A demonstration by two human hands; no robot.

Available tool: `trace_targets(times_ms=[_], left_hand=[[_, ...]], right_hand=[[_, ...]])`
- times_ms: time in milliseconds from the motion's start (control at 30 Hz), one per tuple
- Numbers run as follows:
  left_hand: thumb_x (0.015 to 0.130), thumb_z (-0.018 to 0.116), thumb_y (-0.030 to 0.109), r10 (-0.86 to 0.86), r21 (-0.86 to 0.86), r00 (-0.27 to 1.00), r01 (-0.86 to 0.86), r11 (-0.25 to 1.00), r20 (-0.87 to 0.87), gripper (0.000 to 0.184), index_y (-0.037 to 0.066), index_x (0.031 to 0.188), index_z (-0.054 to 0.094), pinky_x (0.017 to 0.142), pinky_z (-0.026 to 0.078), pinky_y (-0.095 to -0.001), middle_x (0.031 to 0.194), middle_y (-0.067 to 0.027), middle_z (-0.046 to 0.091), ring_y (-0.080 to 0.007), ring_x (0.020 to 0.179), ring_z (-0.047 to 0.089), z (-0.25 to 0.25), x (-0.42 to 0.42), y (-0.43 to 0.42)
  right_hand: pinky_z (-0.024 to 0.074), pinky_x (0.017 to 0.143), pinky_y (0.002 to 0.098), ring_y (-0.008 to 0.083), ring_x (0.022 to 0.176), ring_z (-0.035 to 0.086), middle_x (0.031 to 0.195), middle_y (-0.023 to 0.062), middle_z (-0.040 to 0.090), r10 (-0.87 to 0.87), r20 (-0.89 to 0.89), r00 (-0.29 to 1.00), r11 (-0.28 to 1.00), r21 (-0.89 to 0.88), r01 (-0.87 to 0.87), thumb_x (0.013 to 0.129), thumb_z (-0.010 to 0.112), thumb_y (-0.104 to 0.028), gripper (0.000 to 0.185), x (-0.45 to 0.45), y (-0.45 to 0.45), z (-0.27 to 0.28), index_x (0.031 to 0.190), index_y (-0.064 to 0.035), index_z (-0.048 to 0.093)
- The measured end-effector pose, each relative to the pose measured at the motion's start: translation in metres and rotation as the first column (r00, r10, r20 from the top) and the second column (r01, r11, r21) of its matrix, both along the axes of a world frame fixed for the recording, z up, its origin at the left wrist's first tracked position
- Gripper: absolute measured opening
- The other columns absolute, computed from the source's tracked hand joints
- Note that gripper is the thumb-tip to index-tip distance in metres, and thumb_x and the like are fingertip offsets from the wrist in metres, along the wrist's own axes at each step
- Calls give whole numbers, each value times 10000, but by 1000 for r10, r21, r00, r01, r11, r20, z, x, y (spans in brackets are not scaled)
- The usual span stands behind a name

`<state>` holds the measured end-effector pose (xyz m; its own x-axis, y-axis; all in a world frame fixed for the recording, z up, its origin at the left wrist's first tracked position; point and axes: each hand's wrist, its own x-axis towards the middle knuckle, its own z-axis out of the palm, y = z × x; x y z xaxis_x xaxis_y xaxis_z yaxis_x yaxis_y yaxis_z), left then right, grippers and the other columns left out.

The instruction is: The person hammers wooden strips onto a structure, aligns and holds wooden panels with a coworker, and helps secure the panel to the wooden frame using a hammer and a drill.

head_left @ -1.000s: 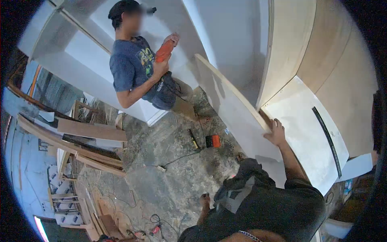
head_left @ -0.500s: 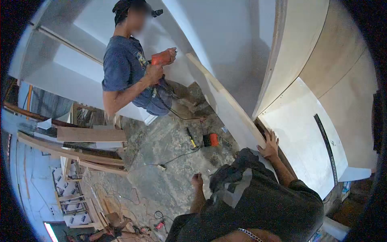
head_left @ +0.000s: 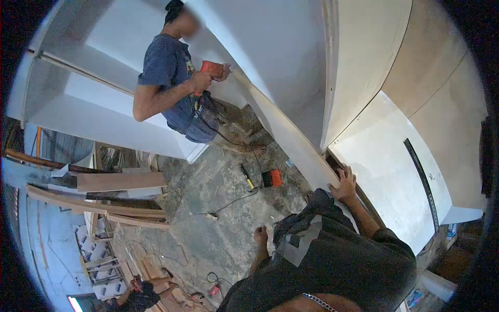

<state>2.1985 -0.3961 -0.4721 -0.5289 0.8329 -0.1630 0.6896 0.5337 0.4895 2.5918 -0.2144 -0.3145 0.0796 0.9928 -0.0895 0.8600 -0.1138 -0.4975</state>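
In the head view, the orange power tool [head_left: 212,68] held by the far co-worker [head_left: 169,78] now sits closer to the far end of the long white panel with a pale wooden edge [head_left: 300,148], while the right hand [head_left: 344,187] has stayed at its near end. The panel runs from near right to far left, beside the glossy white board [head_left: 377,156] bearing a black slotted strip [head_left: 423,182]. The right hand's fingers are spread over the edge; the left hand [head_left: 261,235] hangs low, its finger state unclear. Good steadying likely needs even, light pressure, fingertips clear of the dark gap.
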Motion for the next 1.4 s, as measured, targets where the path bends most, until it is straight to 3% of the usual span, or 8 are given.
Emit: trace_targets(times_ms=[133,200,333,500,633,700,833,1400], left_hand=[[760,603,348,28,-116,998,-34,993,-53,324,27,795,626,618,456,-373,704,-166,615,-311,669,596,-3,-8,-8],[766,593,359,179,-182,969,-147,972,170,336,28,806,628,642,455,-371,736,-177,616,-292,718,603,28,2,5],[778,588,348,165,-180,964,-128,975,209,330,26,831,631,668,454,-366,764,-168,620,-269,753,603,53,15,18],[803,571,323,110,21,953,-121,992,281,329,-3,804,616,624,438,-367,736,-165,611,-284,692,586,22,13,21],[806,563,317,-82,121,972,57,991,218,331,-9,793,612,609,436,-372,717,-174,606,-299,665,581,25,12,18],[808,558,314,147,-128,965,-121,984,219,331,-12,790,610,616,441,-377,706,-169,606,-304,657,581,31,14,22],[807,558,318,40,-137,983,-16,990,180,339,-16,790,613,630,445,-372,717,-172,610,-313,668,584,41,16,20],[761,592,335,131,-141,974,-105,984,187,318,25,811,634,672,451,-384,765,-176,619,-325,739,595,32,12,25]], right_hand=[[214,952,554,430,1212,244,1265,234,313,4,-82,997,998,59,1,616,673,-366,669,0,-1,5,1153,-58,419],[220,946,556,431,1207,250,1268,237,312,10,-72,997,999,44,-7,616,672,-364,670,0,-1,4,1156,-62,415],[223,937,567,432,1201,258,1278,242,304,23,-53,998,1000,10,-23,618,667,-367,679,1,0,-1,1171,-76,401],[202,946,574,428,1215,240,1292,240,290,23,-57,998,999,-23,-24,623,662,-384,688,2,1,-5,1181,-86,393],[198,953,571,420,1218,238,1300,231,284,8,-16,1000,999,-42,-9,620,669,-385,705,2,0,-7,1194,-89,389],[199,956,566,418,1220,238,1302,226,285,11,-16,1000,999,-45,-12,623,670,-381,703,2,1,-3,1197,-88,390],[201,962,557,408,1229,231,1311,214,282,27,-14,1000,997,-73,-28,635,669,-370,693,1,2,6,1197,-73,392],[219,957,538,407,1218,247,1268,219,327,17,-12,1000,1000,26,-17,629,672,-338,662,1,0,1,1157,-40,405]])
